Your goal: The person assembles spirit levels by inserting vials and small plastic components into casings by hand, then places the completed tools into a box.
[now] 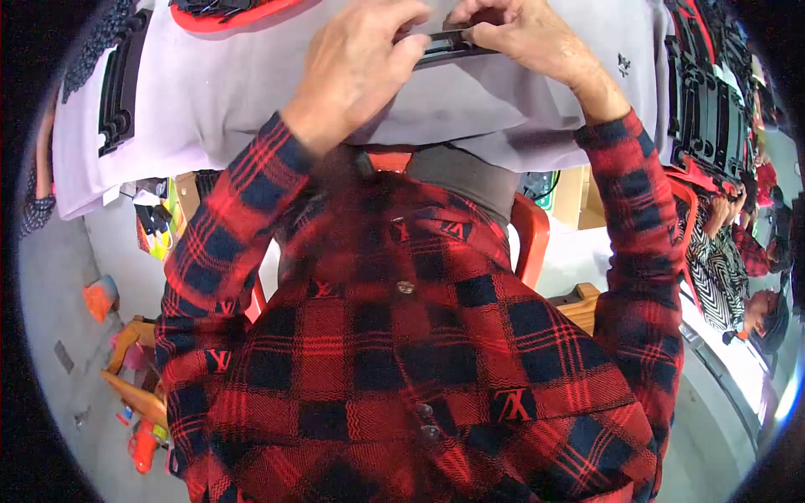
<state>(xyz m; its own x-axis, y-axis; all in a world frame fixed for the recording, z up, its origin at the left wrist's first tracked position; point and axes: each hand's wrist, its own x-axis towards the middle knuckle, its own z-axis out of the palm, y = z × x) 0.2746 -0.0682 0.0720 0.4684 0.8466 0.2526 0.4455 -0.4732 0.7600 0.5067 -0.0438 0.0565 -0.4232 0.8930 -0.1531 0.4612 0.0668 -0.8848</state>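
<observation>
At the top middle, both my hands are at a long black plastic strip (453, 57) with a slot or groove along it. My left hand (356, 67) is closed on its left end, thumb and fingers curled inward. Its right end lies in the pinch of my right hand (532, 42), thumb pressed against the black plastic. The strip is just above the pale cloth-covered table (226, 92). My fingers hide both ends of it, and the upper edge of the picture cuts off some fingertips.
A red tray (239, 23) holding small black parts is at the top left. Finished-looking long black parts (122, 84) lie at the table's left edge, and several similar black parts (708, 109) are stacked at the right. Another person (721, 260) sits at the far right. A red chair (530, 239) is beneath me.
</observation>
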